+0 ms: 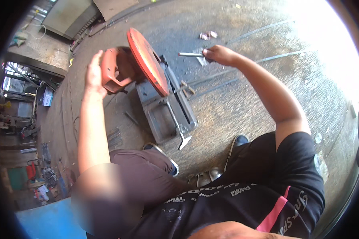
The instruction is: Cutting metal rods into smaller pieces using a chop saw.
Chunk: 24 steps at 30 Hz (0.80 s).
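Observation:
In front of me on the ground stands a cut-off saw with a grey metal base (157, 133) and a round orange-red blade guard (147, 61). My left hand (93, 75) is closed against the outer side of its orange motor housing and handle (108, 67); part of its grip is hidden. Away from the saw, to its right, my right hand (219, 55) pinches a short thin metal rod (188, 54), whose reddish tip points left toward the guard. A vise screw with a T-shaped handle (184, 142) sticks out from the base toward me.
Long thin metal bars (263, 30) lie across the floor to the right, some running to the saw. A crumpled wrapper (208, 36) lies beyond my right hand. Tools and parts clutter the left side (36, 175), near a blue surface (48, 219). My shoes flank the base.

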Tool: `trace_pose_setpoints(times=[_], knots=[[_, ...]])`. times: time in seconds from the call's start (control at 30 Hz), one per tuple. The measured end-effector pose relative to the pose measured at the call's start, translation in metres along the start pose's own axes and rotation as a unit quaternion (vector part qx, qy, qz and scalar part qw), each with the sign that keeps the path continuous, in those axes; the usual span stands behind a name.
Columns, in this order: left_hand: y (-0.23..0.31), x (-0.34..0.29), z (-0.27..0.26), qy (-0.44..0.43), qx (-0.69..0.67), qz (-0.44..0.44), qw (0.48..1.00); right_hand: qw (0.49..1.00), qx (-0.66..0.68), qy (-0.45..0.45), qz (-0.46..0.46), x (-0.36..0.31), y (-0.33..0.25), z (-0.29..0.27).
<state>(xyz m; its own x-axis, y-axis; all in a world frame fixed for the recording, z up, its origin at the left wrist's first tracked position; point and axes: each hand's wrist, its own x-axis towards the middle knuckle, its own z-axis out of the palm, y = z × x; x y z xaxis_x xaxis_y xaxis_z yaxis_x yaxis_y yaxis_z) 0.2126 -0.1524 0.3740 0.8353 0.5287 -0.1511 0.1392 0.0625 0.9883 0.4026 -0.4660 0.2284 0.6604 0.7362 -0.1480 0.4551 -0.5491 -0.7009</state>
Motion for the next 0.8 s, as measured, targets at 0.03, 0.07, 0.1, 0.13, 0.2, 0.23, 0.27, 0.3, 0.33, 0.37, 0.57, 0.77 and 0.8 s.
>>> trace_pose_setpoints(times=[0.03, 0.07, 0.1, 0.13, 0.2, 0.23, 0.27, 0.3, 0.33, 0.37, 0.57, 0.77, 0.8], knots=[[0.004, 0.003, 0.004, 0.034, -0.022, -0.007, 0.999, 0.998, 0.056, 0.017, 0.033, -0.006, -0.014, -0.007], [0.002, 0.004, 0.012, 0.175, 0.009, 0.139, 0.975, 0.993, 0.116, 0.014, 0.014, -0.013, -0.029, -0.014], [0.004, -0.001, 0.013, 0.185, 0.059, 0.213, 0.958, 0.983, 0.182, 0.016, -0.014, -0.019, -0.047, -0.016], [0.008, -0.007, 0.012, 0.199, 0.11, 0.283, 0.932, 0.971, 0.238, 0.023, -0.024, -0.027, -0.065, -0.018], [0.019, -0.02, 0.014, 0.161, 0.103, 0.31, 0.931, 0.94, 0.323, 0.043, -0.104, -0.046, -0.103, -0.015], [0.024, -0.031, 0.015, 0.075, 0.087, 0.293, 0.949, 0.92, 0.377, 0.03, -0.098, -0.054, -0.124, -0.012], [0.029, -0.044, 0.015, 0.002, 0.08, 0.255, 0.964, 0.884, 0.457, 0.025, -0.097, -0.062, -0.146, -0.003], [0.032, -0.059, 0.019, -0.081, 0.065, 0.279, 0.955, 0.856, 0.507, 0.006, -0.103, -0.073, -0.165, 0.003], [0.035, -0.075, 0.023, -0.159, 0.053, 0.295, 0.941, 0.82, 0.557, -0.021, -0.13, -0.083, -0.183, 0.007], [0.038, -0.09, 0.025, -0.199, 0.069, 0.298, 0.931, 0.83, 0.546, -0.013, -0.112, -0.093, -0.201, 0.011], [0.056, -0.164, 0.015, -0.238, 0.133, 0.42, 0.866, 0.745, 0.645, -0.105, -0.132, -0.136, -0.28, 0.039], [0.061, -0.185, 0.0, -0.22, 0.055, 0.386, 0.894, 0.782, 0.599, -0.071, -0.156, -0.161, -0.303, 0.064], [0.061, -0.185, -0.001, -0.189, 0.071, 0.399, 0.894, 0.784, 0.587, -0.07, -0.189, -0.162, -0.304, 0.069]])
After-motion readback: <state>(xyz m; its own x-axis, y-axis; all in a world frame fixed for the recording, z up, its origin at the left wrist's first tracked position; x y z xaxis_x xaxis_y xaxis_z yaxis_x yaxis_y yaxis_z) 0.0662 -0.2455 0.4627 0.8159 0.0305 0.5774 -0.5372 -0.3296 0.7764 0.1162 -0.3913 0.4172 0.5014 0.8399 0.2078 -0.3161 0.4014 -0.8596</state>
